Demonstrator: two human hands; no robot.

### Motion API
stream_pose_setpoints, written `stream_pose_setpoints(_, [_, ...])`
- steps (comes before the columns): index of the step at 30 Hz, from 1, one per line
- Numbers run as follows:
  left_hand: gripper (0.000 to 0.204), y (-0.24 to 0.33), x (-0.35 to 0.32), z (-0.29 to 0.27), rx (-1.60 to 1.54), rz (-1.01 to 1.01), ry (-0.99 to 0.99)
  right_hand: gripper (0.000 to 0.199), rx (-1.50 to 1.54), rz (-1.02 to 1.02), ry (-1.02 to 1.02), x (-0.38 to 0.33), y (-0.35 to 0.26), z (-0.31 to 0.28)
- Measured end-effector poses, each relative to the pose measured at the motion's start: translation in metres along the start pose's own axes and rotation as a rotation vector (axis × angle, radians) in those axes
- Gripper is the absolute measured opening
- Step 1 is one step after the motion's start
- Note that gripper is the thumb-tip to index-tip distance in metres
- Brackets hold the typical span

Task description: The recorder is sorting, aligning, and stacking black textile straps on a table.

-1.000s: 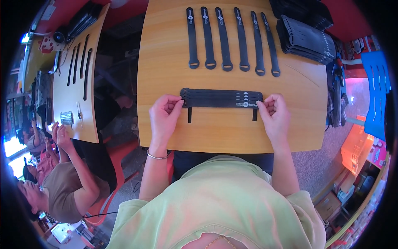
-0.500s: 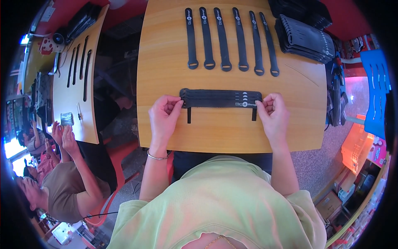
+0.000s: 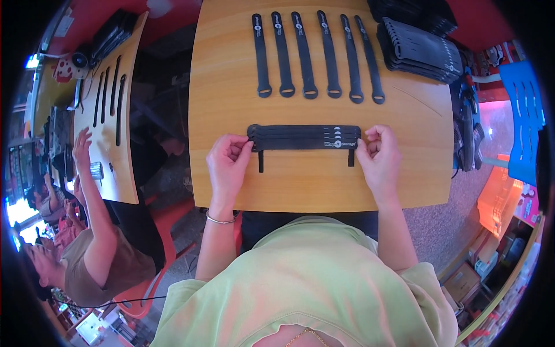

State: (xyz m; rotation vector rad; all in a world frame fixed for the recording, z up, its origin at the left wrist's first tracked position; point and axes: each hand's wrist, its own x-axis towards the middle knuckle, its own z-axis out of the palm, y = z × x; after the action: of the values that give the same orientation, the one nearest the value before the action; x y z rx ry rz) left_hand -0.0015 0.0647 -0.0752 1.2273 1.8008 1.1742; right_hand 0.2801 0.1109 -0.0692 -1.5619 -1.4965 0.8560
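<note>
A layered stack of black hook-and-loop straps lies crosswise on the wooden table before me, the straps overlapping like shingles. My left hand pinches its left end, where the rounded heads are, between thumb and fingers. At the right end my right hand has its thumb and index finger on the strap tips, with the other fingers curled. Two narrow black strips, a left strip and a right strip, stick out from beneath the stack toward me. Farther away, several single black straps lie lengthwise in a row.
Piled bundles of black straps stand at the table's far right. A blue slotted plastic piece and an orange crate are off to the right. Left, a co-worker sits at another table bearing more straps.
My hands keep their hold on the stack, and the whole view has shifted slightly. The co-worker's arm has reached farther forward over the other table.
</note>
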Motion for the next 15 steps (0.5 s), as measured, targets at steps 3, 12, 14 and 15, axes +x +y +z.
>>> stream_pose_setpoints(3, [0.01,0.008,0.003,-0.003,-0.064,-0.074,0.005,0.026,0.042,-0.006,0.004,0.0,0.005,-0.003])
stream_pose_setpoints(12, [0.042,0.031,0.077,0.021,0.426,0.294,0.096,0.023,0.188,-0.005,0.064,0.0,0.007,0.0])
stream_pose_setpoints(14, [0.053,0.028,0.097,0.034,0.585,0.407,0.182,0.022,0.169,-0.019,0.06,-0.001,0.003,-0.001])
stream_pose_setpoints(15, [0.063,0.022,0.104,0.039,0.745,0.512,0.259,0.022,0.146,-0.022,0.057,-0.001,0.003,-0.001])
